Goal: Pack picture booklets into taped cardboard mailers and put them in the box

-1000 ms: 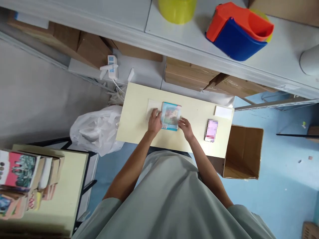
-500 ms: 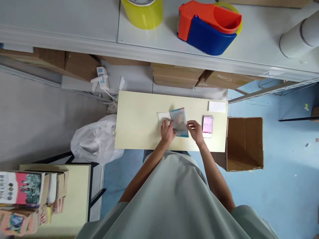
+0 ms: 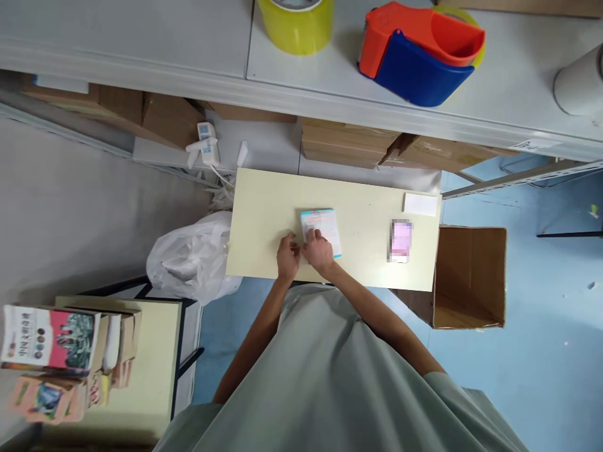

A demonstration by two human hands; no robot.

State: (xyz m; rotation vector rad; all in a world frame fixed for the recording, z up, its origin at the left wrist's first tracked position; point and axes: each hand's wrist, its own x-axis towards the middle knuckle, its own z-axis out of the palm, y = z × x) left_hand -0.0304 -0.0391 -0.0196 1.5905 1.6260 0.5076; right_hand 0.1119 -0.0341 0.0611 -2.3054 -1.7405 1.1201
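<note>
A small book in a clear bag point(image 3: 324, 227) lies flat near the middle of the pale yellow table point(image 3: 264, 213). My right hand point(image 3: 319, 251) rests on the book's near left corner, fingers pressed down on it. My left hand point(image 3: 287, 256) is close beside it on the left, fingers curled at the bag's edge. What the left fingers pinch is too small to make out. A pink phone point(image 3: 401, 241) lies to the right on the table, and a white card point(image 3: 420, 204) sits at the far right corner.
An open cardboard box point(image 3: 471, 279) stands on the blue floor right of the table, a white plastic bag point(image 3: 193, 254) left of it. Above, a grey shelf carries a yellow tape roll point(image 3: 296, 22) and an orange-blue tape dispenser point(image 3: 419, 53). Books point(image 3: 49, 345) are stacked on a side table at lower left.
The book now lies flat, turned over with a pale face up. My right hand has moved from the book's right side across to its near left corner, next to my left hand.
</note>
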